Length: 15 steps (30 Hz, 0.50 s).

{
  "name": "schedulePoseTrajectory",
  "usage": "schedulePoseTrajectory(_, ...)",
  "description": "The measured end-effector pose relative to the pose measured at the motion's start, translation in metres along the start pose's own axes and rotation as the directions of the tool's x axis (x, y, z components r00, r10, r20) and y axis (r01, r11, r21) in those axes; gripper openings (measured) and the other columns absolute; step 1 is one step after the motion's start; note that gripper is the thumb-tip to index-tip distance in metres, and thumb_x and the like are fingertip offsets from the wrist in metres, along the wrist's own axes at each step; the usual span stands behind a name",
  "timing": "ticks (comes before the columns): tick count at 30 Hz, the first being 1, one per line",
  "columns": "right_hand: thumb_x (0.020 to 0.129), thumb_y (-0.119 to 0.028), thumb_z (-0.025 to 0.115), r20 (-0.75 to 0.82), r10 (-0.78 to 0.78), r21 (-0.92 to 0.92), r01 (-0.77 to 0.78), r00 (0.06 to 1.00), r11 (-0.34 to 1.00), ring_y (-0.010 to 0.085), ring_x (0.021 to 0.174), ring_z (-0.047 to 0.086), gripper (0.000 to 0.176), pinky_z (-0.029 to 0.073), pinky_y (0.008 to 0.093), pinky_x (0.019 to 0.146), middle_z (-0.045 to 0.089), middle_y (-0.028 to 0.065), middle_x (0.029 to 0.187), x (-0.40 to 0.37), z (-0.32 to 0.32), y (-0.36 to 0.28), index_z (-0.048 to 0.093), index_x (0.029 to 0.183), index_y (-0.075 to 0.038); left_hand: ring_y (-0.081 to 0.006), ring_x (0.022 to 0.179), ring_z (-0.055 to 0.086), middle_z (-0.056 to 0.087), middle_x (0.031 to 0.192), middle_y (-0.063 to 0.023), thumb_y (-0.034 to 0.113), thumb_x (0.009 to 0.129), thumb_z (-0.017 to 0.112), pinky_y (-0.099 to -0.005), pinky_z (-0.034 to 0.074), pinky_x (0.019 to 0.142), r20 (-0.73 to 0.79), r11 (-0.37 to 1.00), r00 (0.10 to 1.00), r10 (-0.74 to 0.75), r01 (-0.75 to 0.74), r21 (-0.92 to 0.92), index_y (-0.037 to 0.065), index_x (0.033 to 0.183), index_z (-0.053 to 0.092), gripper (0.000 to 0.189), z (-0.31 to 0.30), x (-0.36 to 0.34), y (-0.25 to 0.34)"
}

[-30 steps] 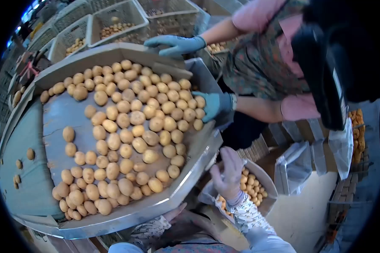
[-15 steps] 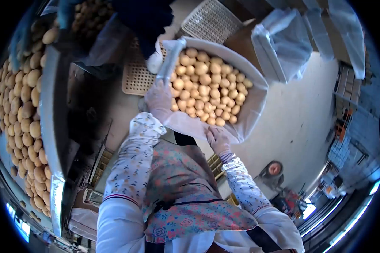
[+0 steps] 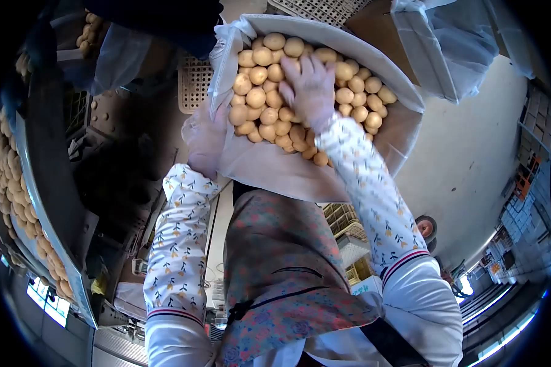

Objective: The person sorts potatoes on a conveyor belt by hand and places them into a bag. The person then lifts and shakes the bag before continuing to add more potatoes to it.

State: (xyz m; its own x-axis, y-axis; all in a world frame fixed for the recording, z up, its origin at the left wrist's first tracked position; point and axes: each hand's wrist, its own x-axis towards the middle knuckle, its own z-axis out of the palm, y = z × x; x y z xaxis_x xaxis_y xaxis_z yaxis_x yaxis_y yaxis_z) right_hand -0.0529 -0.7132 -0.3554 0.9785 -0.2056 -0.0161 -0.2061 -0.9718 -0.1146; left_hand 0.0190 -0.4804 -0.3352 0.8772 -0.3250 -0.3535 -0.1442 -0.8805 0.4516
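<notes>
A box (image 3: 260,162) lined with translucent white plastic is in front of me, filled with round yellow potatoes (image 3: 256,98). My right hand (image 3: 312,92), in a thin pale glove, rests on top of the potatoes with its fingers spread. At the box's left side is my left hand (image 3: 205,139), gloved the same way. Its fingers are closed on the liner at the edge, and their tips are partly hidden.
Many potatoes lie on a metal-edged sorting table (image 3: 49,220) at the left. A person in dark clothing (image 3: 165,24) stands beyond the box. Another lined box (image 3: 434,55) is at the upper right. Plastic crates (image 3: 194,85) lie behind and below; a wheel (image 3: 427,227) shows at right.
My right hand has left the box's near edge and moved up onto the potatoes, its fingers spreading. My left hand stays at the left side, now slightly lower. The box appears closer in view.
</notes>
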Motion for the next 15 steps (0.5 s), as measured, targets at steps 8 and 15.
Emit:
schedulePoseTrajectory(8,0.074,-0.025,0.070,0.193,-0.058,0.388,-0.022,0.979,0.921,0.0306,0.115,0.051,0.032,0.039,0.0479,0.097,0.057,0.0145,0.114,-0.048,-0.024,-0.045,0.064,0.100,-0.007,-0.0386,0.082,0.065,0.068,0.089,-0.0176,0.040,0.090,0.058,-0.0487,0.050,0.077,-0.013,1.000,1.000,-0.013,0.013,-0.014,0.013,0.110,0.064,0.034,0.001,-0.002,-0.003)
schedulePoseTrajectory(15,0.079,-0.054,0.061,0.490,-0.110,-0.093,0.177,0.865,0.980,0.0243,0.109,0.059,0.059,0.038,0.0391,0.100,0.064,0.0121,0.115,0.107,0.017,-0.076,0.066,0.111,-0.005,-0.0373,0.082,0.065,0.068,0.088,-0.0173,0.039,0.090,0.061,-0.0458,0.051,0.075,-0.028,0.999,1.000,-0.009,0.010,0.033,0.009,0.105,0.064,0.034,0.001,0.001,-0.003)
